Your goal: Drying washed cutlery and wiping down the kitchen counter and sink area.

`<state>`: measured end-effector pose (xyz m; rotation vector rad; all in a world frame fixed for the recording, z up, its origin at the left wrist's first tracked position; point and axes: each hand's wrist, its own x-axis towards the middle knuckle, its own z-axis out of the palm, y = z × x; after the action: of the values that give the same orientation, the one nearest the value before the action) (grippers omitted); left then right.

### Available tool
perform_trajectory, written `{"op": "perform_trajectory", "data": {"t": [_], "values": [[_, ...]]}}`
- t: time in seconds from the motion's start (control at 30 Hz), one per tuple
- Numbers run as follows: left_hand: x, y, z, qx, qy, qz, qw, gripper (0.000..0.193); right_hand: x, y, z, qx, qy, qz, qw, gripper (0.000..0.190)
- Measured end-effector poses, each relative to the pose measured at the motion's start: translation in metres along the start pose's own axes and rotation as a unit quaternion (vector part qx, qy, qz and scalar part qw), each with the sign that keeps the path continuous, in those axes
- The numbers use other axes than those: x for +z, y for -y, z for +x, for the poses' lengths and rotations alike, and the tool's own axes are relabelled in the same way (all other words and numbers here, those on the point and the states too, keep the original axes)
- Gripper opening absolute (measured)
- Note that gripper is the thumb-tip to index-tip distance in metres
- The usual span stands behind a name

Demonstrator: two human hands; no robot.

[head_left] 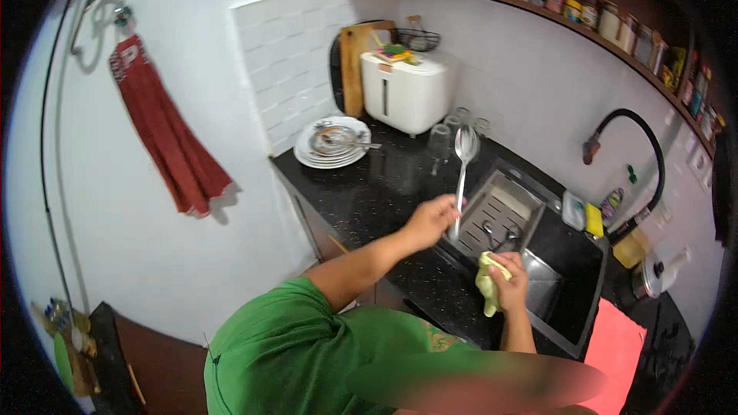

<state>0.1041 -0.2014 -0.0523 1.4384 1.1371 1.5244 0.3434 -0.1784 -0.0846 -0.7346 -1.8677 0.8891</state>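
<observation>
My left hand (431, 222) grips a metal spoon (462, 176) by its handle and holds it upright, bowl at the top. A crumpled pale yellow cloth (489, 288) hangs from my right hand (509, 283), near the front edge of the sink. Behind both hands, a slotted metal drainer tray (496, 210) spans the left part of the dark sink (568, 248). Some metal utensils (500, 234) lie in that tray, their kind hard to make out.
A stack of white plates (331, 153) bears a dirty top plate and cutlery. Upturned glasses (440, 141) stand before a white countertop box (406, 92). A black flexible faucet (657, 155) arches over the sink's right side. Nearby are a yellow sponge (594, 220) and a pink cloth (614, 346).
</observation>
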Motion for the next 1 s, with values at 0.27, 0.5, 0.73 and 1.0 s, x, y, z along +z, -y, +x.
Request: {"op": "perform_trajectory", "data": {"t": [0.27,0.5,0.73,1.0], "values": [[-0.168,-0.016,-0.011,-0.095,-0.248,0.103,0.959,0.026,-0.020,-0.032,0.007,0.056,-0.100,0.266,0.957,0.023],[-0.240,0.034,-0.006,-0.164,-0.338,0.143,0.916,0.019,-0.016,-0.033,0.008,0.074,-0.116,0.283,0.949,0.023],[-0.245,0.055,0.028,-0.179,-0.318,0.133,0.921,0.022,-0.021,-0.046,0.008,0.077,-0.119,0.271,0.952,0.023],[-0.263,0.072,0.045,-0.201,-0.328,0.164,0.909,0.022,-0.025,-0.042,0.007,0.047,-0.128,0.220,0.966,0.022]]}}
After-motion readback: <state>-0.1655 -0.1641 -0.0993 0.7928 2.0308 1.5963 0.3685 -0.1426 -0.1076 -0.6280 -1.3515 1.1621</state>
